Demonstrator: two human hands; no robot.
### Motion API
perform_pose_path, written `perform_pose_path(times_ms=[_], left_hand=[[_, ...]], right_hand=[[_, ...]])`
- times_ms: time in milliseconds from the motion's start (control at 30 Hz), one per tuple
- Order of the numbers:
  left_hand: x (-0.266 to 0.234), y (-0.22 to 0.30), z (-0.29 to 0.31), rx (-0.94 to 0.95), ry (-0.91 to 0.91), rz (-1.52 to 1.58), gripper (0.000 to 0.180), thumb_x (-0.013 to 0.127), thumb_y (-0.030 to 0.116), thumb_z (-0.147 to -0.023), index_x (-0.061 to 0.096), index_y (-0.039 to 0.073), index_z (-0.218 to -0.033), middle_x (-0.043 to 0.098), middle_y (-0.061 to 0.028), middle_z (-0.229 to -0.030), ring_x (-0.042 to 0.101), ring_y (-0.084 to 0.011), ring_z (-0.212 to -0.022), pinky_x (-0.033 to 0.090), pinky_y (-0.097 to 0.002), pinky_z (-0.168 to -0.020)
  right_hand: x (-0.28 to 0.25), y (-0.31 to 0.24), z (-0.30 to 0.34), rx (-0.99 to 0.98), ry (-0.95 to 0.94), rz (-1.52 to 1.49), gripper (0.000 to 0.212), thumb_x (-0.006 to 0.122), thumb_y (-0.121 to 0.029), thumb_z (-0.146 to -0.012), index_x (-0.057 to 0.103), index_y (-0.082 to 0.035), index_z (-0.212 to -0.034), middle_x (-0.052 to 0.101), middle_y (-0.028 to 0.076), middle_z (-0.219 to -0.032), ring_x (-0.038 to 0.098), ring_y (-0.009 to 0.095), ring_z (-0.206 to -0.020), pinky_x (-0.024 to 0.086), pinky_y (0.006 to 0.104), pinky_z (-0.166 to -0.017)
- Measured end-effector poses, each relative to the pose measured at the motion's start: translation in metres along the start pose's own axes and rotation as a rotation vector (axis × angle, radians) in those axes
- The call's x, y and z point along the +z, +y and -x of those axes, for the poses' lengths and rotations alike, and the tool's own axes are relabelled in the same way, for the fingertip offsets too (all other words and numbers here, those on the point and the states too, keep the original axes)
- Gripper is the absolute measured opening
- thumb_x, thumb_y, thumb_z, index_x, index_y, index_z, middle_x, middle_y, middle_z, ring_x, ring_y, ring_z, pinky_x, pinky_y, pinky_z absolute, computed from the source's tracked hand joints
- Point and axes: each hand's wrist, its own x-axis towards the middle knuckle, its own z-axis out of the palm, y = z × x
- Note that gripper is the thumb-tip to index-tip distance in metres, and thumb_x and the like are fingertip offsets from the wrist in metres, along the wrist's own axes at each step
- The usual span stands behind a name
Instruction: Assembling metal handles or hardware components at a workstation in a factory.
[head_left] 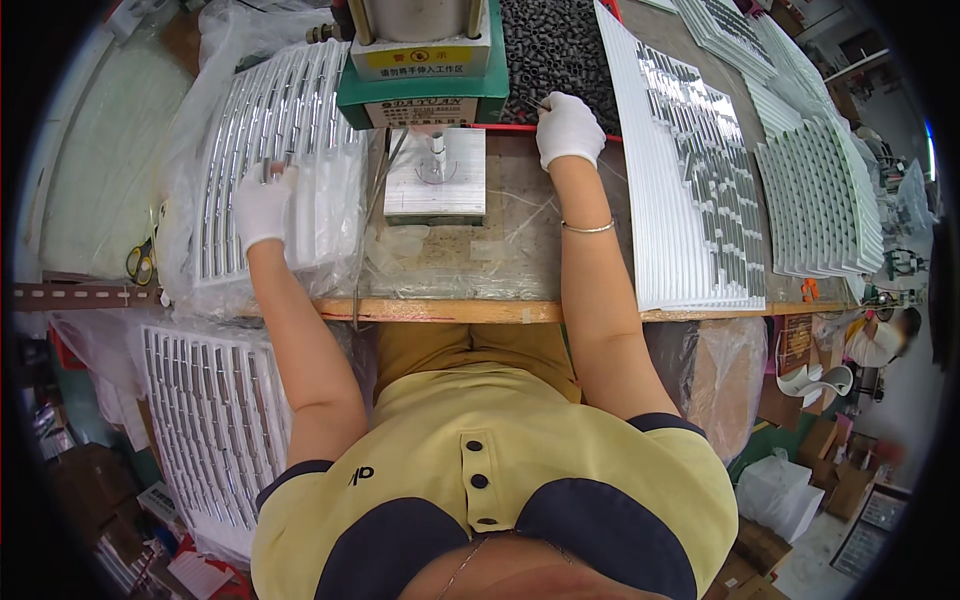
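Observation:
At the left, my left hand (264,206) in a white glove with bare fingertips is closed in a pinch on a silver metal tube (289,158), over a white ribbed tray (325,215) of such tubes. My gloved right hand (571,131) is closed at the front of a red-rimmed bin (612,10) full of small black ring-like parts (555,50). A thin metal tool, which looks like tweezers (532,103), pokes out from its fingers. Between my hands sits a metal block (435,205) with an upright silver piece (437,150) on top, under the press.
A press on a green base (423,95) stands at the back middle. On the right lies a tray of silver parts (690,230), with stacked white trays (820,200) beyond. Scissors (141,262) lie far left. Another tray of tubes (215,420) stands below the wooden table edge (460,311).

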Motion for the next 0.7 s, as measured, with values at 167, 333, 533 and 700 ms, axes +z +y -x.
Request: perform_pose_path(times_ms=[167,333,533,700], left_hand=[[-0.004,0.061,0.071,0.225,0.000,0.683,0.025,0.069,0.015,-0.078,0.065,0.003,-0.100,0.062,-0.0003,-0.075,0.050,-0.0051,-0.063,0.041,-0.0205,-0.055],[0.031,0.096,0.113,0.221,-0.232,0.662,0.018,0.071,0.009,-0.075,0.068,0.004,-0.092,0.063,0.0003,-0.078,0.053,-0.0060,-0.069,0.042,-0.0191,-0.060],[0.050,0.115,0.137,0.295,-0.311,0.747,0.019,0.074,0.005,-0.073,0.068,0.003,-0.090,0.063,0.0009,-0.077,0.050,-0.0042,-0.067,0.040,-0.0203,-0.057],[0.066,0.124,0.159,0.543,-0.202,0.642,0.017,0.073,0.004,-0.073,0.067,0.005,-0.089,0.054,0.0032,-0.068,0.044,-0.0035,-0.061,0.035,-0.0207,-0.054]], right_hand=[[-0.003,0.002,0.014,-0.075,0.112,-0.049,0.017,0.054,-0.022,-0.086,0.070,-0.016,-0.091,0.067,0.010,-0.093,0.065,0.030,-0.089,0.052,0.0410,-0.074],[-0.047,0.003,0.097,-0.402,-0.009,-0.785,0.010,0.062,-0.009,-0.079,0.068,-0.007,-0.087,0.065,0.011,-0.085,0.062,0.027,-0.076,0.049,0.0319,-0.071],[-0.079,0.016,0.131,-0.497,-0.028,-0.506,0.008,0.060,-0.011,-0.079,0.065,-0.009,-0.084,0.062,0.010,-0.080,0.061,0.027,-0.077,0.049,0.0367,-0.069],[-0.101,0.025,0.137,-0.663,-0.096,-0.076,0.011,0.056,-0.017,-0.081,0.062,-0.008,-0.084,0.061,0.014,-0.082,0.061,0.032,-0.084,0.050,0.0406,-0.072]])
